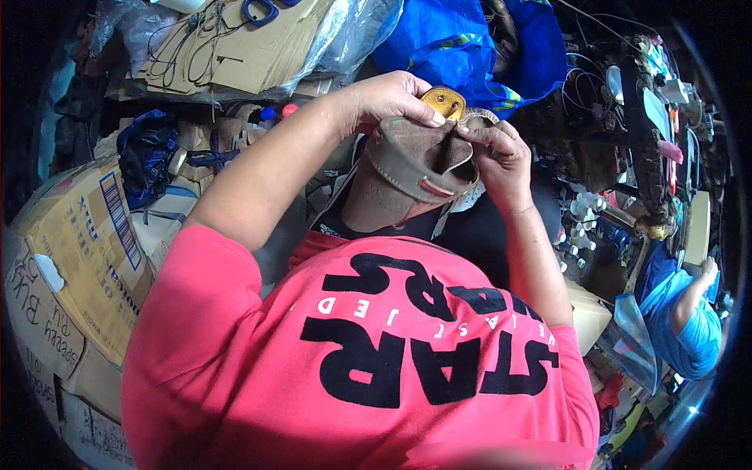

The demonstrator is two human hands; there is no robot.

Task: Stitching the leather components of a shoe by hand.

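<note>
Head view: left hand [388, 98] clamps the top edge of a brown suede shoe upper [407, 176], held up in front of the chest; right hand [501, 157] fingers [478, 133] pinch the opposite edge by the tan tab [444, 102]; blue bag [470, 39] behind; best to keep both pinches tight and the edges aligned, tension even.

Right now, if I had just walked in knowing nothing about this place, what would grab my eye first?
First, the bright red printed shirt filling the lower middle. Just above it, the left hand and right hand both grip a brown shoe upper with a tan leather tab at its top. Around them lies clutter: a blue plastic bag at the top and cardboard boxes on the left.
</note>
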